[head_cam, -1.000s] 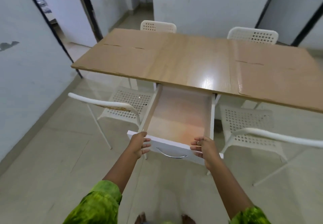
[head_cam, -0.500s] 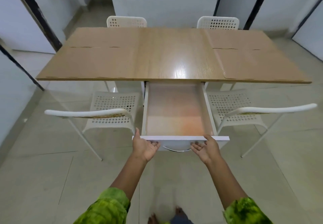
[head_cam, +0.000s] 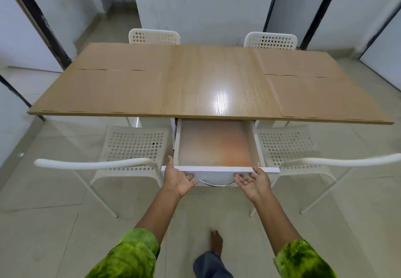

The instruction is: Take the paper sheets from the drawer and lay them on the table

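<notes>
The wooden table (head_cam: 217, 78) carries flat brown paper sheets, some on its left part (head_cam: 108, 89) and some on its right part (head_cam: 314, 93). Under the middle of the near edge a white drawer (head_cam: 219, 169) is partly pulled out. Its pale orange bottom (head_cam: 217, 145) looks bare. My left hand (head_cam: 176, 180) presses its palm against the left end of the drawer front, thumb over the top edge. My right hand (head_cam: 252, 183) rests the same way at the right end. A metal handle (head_cam: 216, 183) shows between them.
Two white perforated chairs flank the drawer, one to the left (head_cam: 134, 145) and one to the right (head_cam: 286, 145), with their backrests toward me. Two more chairs (head_cam: 154, 36) (head_cam: 270, 41) stand behind the table. My bare foot (head_cam: 216, 243) is on the tiled floor.
My hands went from gripping the drawer front to flat palms against it. The drawer has slid further in under the table. My view has turned square to the table.
</notes>
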A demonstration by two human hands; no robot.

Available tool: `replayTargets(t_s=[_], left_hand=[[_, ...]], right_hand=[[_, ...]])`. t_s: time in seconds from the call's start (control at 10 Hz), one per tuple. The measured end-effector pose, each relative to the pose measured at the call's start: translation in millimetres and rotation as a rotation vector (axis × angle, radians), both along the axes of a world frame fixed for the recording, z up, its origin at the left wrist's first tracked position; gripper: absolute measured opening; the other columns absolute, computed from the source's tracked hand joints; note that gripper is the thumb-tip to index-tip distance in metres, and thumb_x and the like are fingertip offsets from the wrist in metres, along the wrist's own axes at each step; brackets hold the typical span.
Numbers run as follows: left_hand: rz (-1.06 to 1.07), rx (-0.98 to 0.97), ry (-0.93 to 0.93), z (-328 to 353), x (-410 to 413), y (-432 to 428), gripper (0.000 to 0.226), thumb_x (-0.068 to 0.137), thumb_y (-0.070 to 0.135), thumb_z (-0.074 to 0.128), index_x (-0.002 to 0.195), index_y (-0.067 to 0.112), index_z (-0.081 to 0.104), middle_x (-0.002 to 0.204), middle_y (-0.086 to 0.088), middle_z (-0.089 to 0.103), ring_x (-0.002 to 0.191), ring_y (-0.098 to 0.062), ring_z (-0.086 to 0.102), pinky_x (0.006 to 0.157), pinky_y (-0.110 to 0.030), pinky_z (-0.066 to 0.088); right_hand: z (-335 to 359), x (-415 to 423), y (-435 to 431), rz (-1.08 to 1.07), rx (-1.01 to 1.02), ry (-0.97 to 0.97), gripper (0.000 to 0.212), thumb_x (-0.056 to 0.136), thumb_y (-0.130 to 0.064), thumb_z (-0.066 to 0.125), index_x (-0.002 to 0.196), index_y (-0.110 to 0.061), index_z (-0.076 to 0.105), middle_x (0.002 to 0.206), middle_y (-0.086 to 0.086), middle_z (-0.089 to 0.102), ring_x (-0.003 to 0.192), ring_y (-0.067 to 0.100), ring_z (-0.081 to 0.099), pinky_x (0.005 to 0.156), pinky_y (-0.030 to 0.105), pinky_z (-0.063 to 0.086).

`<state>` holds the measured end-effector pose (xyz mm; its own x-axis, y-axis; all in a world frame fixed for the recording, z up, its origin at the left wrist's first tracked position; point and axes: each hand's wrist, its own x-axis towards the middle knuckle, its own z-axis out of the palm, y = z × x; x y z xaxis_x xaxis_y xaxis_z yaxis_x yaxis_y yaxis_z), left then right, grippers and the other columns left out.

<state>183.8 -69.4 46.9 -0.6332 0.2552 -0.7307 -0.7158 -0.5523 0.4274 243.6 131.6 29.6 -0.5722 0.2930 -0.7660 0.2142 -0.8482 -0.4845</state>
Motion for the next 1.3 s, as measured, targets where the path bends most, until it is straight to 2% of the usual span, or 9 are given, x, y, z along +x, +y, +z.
replayTargets(t_s=[0.2, 0.4, 0.6, 0.8, 0.9, 1.1, 1.3], left_hand=[[-0.026, -0.161, -0.045, 2, -59, 21, 0.073, 0.096, 0.051, 0.03, 0.149, 0.009, 0.004, 0.159, -0.009, 0.006, 0.143, -0.034, 0.02, 0.115, -0.049, 0.019], [0.005, -0.196, -0.027, 6, -111, 43, 0.068, 0.098, 0.043, 0.03, 0.149, 0.004, 0.008, 0.156, -0.016, 0.019, 0.144, -0.031, 0.018, 0.116, -0.047, 0.017], [0.071, -0.193, -0.004, 4, -155, 59, 0.075, 0.095, 0.049, 0.033, 0.149, 0.003, 0.006, 0.156, -0.016, 0.019, 0.145, -0.03, 0.016, 0.116, -0.048, 0.016], [0.128, -0.145, 0.012, -1, -187, 71, 0.076, 0.095, 0.054, 0.026, 0.149, 0.005, 0.002, 0.154, -0.012, 0.028, 0.145, -0.027, 0.016, 0.116, -0.049, 0.015], [0.156, -0.135, 0.011, -3, -199, 73, 0.076, 0.095, 0.054, 0.027, 0.149, 0.007, 0.001, 0.153, -0.016, 0.026, 0.144, -0.028, 0.018, 0.115, -0.051, 0.016], [0.116, -0.137, 0.005, -2, -208, 72, 0.075, 0.094, 0.054, 0.03, 0.147, 0.003, 0.017, 0.151, -0.018, 0.028, 0.143, -0.026, 0.022, 0.115, -0.047, 0.017], [-0.019, -0.214, -0.021, 13, -203, 58, 0.071, 0.098, 0.043, 0.032, 0.147, -0.003, 0.011, 0.155, -0.017, 0.023, 0.143, -0.03, 0.022, 0.116, -0.046, 0.021]], right_hand=[[2, -62, 25, 0.068, 0.016, -0.012, 0.055, 0.097, -0.024, 0.039, 0.144, 0.001, 0.022, 0.142, 0.026, 0.038, 0.129, 0.04, 0.043, 0.097, 0.043, 0.039], [-2, -116, 48, 0.11, -0.005, -0.006, 0.062, 0.096, -0.031, 0.042, 0.144, 0.002, 0.022, 0.144, 0.024, 0.038, 0.13, 0.036, 0.043, 0.096, 0.042, 0.04], [-4, -162, 62, 0.091, -0.032, 0.03, 0.067, 0.095, -0.04, 0.041, 0.144, 0.001, 0.024, 0.146, 0.021, 0.035, 0.133, 0.034, 0.039, 0.102, 0.044, 0.037], [-2, -200, 71, 0.074, -0.078, 0.056, 0.065, 0.094, -0.049, 0.035, 0.139, -0.002, 0.033, 0.145, 0.015, 0.038, 0.129, 0.03, 0.04, 0.107, 0.046, 0.031], [1, -211, 71, 0.046, -0.133, 0.065, 0.069, 0.092, -0.051, 0.037, 0.14, -0.002, 0.03, 0.144, 0.015, 0.037, 0.133, 0.03, 0.037, 0.109, 0.047, 0.03], [2, -212, 65, 0.023, -0.133, 0.067, 0.069, 0.091, -0.052, 0.038, 0.14, -0.004, 0.03, 0.146, 0.014, 0.035, 0.135, 0.031, 0.034, 0.11, 0.047, 0.029], [17, -199, 48, 0.095, -0.042, 0.061, 0.067, 0.096, -0.044, 0.036, 0.146, -0.003, 0.018, 0.151, 0.018, 0.029, 0.138, 0.032, 0.031, 0.109, 0.046, 0.03]])
